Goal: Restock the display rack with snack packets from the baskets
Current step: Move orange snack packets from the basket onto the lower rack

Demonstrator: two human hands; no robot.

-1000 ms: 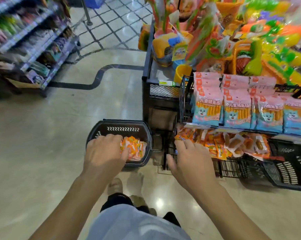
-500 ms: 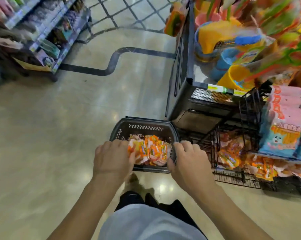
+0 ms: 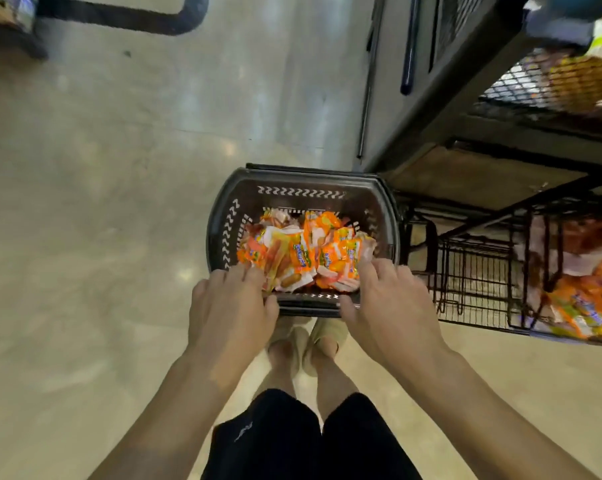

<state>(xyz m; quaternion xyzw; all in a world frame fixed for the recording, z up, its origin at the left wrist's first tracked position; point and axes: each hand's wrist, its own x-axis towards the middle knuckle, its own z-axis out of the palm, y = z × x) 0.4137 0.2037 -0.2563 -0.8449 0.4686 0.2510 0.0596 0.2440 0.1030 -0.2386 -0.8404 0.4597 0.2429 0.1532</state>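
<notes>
The snack packets (image 3: 303,254) lie heaped in the basket (image 3: 303,174) beside the display rack (image 3: 483,282); left hand (image 3: 233,306) and right hand (image 3: 393,303) curl onto them, grip closed or not I cannot tell; probably best to scoop inward from both sides.

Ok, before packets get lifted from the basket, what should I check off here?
1. Snack packets in the basket: ok.
2. Left hand on the pile: ok, fingers touch near packets.
3. Right hand on the pile: ok.
4. Packets actually gripped: cannot tell, fingertips hidden.
5. Display rack beside the basket: ok, on its right.
6. Free room in the rack: cannot tell, blurred.
</notes>
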